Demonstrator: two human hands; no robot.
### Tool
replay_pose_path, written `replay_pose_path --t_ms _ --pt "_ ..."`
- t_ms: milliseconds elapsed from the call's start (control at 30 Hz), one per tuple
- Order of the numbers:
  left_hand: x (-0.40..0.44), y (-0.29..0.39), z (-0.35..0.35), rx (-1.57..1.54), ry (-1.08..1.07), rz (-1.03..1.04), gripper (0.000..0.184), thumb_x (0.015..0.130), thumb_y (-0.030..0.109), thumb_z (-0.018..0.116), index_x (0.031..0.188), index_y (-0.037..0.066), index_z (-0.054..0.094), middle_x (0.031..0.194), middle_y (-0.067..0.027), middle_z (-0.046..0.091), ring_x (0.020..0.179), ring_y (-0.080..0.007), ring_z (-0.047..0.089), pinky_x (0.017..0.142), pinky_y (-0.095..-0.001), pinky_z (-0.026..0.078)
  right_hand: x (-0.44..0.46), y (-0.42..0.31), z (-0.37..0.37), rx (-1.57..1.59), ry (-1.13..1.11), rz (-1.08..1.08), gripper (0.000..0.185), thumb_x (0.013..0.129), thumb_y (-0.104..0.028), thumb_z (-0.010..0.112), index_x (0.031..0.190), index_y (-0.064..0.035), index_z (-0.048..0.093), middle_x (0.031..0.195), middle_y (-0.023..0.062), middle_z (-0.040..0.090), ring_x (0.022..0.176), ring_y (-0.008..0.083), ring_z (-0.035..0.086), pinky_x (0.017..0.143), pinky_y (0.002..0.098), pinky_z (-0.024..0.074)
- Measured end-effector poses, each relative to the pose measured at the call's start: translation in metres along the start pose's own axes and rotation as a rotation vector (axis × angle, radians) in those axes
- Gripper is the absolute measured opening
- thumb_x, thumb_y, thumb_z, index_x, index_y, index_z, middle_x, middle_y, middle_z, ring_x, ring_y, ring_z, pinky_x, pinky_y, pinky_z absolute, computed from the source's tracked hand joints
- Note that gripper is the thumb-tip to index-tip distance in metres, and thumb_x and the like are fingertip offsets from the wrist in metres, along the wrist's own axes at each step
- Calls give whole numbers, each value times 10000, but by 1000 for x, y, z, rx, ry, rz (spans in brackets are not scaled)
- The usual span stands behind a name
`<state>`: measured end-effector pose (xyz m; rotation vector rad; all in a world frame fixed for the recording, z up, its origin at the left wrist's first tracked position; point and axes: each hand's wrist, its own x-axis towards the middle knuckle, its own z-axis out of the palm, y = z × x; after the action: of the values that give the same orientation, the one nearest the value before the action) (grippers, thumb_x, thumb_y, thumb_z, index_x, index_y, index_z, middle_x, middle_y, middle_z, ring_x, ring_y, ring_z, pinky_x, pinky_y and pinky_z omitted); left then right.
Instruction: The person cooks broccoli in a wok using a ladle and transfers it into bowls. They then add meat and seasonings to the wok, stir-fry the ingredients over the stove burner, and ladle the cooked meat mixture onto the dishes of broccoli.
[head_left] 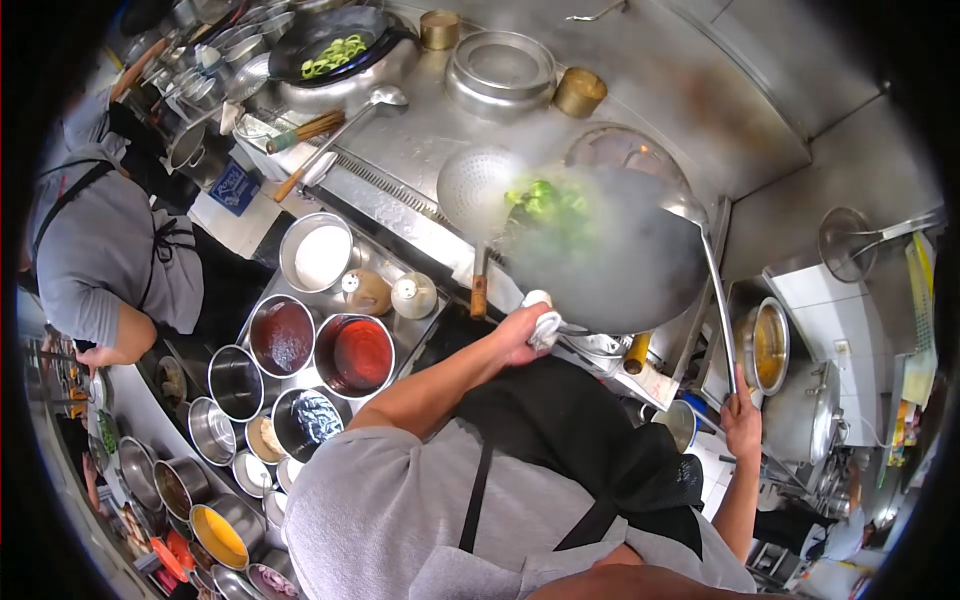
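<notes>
My left hand (526, 332) is closed around a folded white cloth (545, 325) at the near edge of a large dark wok (640, 270). The cloth covers whatever part of the wok it grips. Thick steam rises from the wok and blurs its inside. Bright green vegetables (550, 208) show through the steam at its left side, beside a perforated strainer (478, 188) with a wooden handle. My right hand (742, 418) is wrapped round the long handle of a ladle (722, 300), whose bowl rests by the wok's right rim.
On the left stand metal pots of sauce, including a red sauce pot (355, 356), and two squeeze bottles (413, 295). A second wok (328, 45) holds green slices. A co-worker (110, 240) stands at the left. A round strainer (848, 245) hangs at the right.
</notes>
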<state>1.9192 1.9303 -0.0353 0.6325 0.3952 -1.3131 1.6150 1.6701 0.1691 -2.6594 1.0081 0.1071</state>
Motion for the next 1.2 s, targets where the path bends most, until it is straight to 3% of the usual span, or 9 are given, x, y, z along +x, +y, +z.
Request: replay_pose_path --t_ms 167,400,633,800,933,967,1100,1167,1200 --pt "-4 1 -19 23 -35 20 66 917 212 559 888 153 552 688 3 568 573 -154 553 452 -309 383 2 -20 -7 -111 -27 11 852 768 -23 568 1540 -239 281 702 180 476 648 348 540 697 424 467" --pt "-21 12 -20 15 -45 19 122 925 233 523 843 146 545 651 -16 548 548 -156 534 420 -293 347 19 -38 -36 -260 -5 -44 846 749 -8 580 1517 -265 335 787 212 582 706 373 594 728 453 475" --pt "-21 31 -13 -110 -24 -60 218 959 355 506 879 165 577 714 -18 599 610 -147 582 435 -270 366 52 -101 -129 -571 48 -268 859 726 50 616 1465 -337 415 902 164 638 778 373 617 750 475 492" --pt "6 36 -9 -186 -315 -249 294 968 417 486 908 152 601 753 -43 625 611 -115 604 401 -217 350 60 -179 -186 -975 127 -290 815 767 60 587 1446 -367 440 827 150 594 734 354 611 698 477 473" --pt "33 44 3 -87 -589 -350 401 937 414 507 1081 59 624 696 -41 599 539 -104 564 363 -191 339 47 -232 -219 -1081 256 -338 725 826 25 543 1422 -382 475 756 137 555 668 312 602 638 445 477" --pt "32 47 14 -46 -494 -338 424 916 388 519 1138 41 619 665 -46 582 508 -107 539 362 -198 357 43 -237 -224 -1068 286 -340 712 831 24 527 1416 -380 486 742 139 542 657 305 596 639 439 476" --pt "75 50 20 107 -668 -403 329 910 355 519 1061 83 628 685 -71 603 528 -128 559 363 -211 355 37 -228 -234 -1072 297 -257 739 807 40 516 1419 -372 484 733 141 538 650 281 585 663 430 476" --pt "77 48 42 123 -396 -305 251 913 337 525 972 110 614 710 -82 618 566 -150 596 402 -247 409 42 -180 -231 -1040 297 -244 754 799 48 513 1426 -369 475 738 144 541 656 287 585 667 435 478" --pt "84 46 49 141 -399 -324 251 913 337 525 972 110 614 710 -82 618 566 -150 596 402 -247 409 43 -149 -224 -1015 293 -248 768 791 55 510 1433 -366 466 742 147 545 661 293 584 671 440 481"
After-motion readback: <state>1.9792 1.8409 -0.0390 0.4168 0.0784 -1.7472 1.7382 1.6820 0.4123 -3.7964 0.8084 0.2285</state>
